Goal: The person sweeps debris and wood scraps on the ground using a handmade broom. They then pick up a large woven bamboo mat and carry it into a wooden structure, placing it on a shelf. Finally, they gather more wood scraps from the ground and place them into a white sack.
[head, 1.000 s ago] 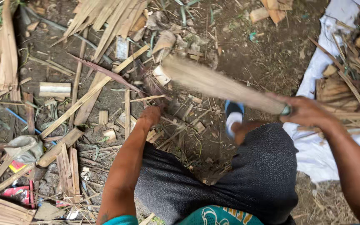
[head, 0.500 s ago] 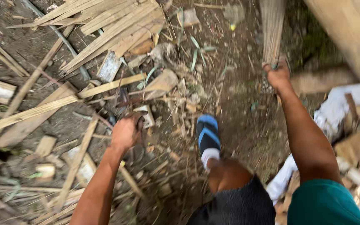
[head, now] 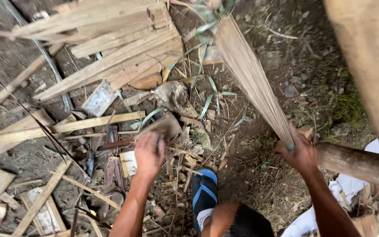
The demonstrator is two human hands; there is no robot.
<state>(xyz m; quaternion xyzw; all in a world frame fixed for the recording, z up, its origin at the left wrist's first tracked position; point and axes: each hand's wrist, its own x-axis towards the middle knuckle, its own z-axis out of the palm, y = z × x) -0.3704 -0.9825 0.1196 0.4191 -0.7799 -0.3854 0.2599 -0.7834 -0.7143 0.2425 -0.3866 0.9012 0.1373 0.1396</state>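
Below, left hand [head: 149, 154] closing around handle of dark, flat-bladed chopping tool [head: 161, 129], blade lying low over littered ground beside split pale bamboo slat [head: 62, 128]. Right hand [head: 301, 153] gripping tight lower end of long tan bundle of thin fibrous strips [head: 251, 77], bundle slanting up and away toward top of view, upper end reaching green leaves. Blue and black sandal [head: 204, 197] resting on dirt between both arms. Thick brown log [head: 356, 163] lying just beside right hand. Flat weathered board pieces [head: 110, 48] lying piled beyond left hand.
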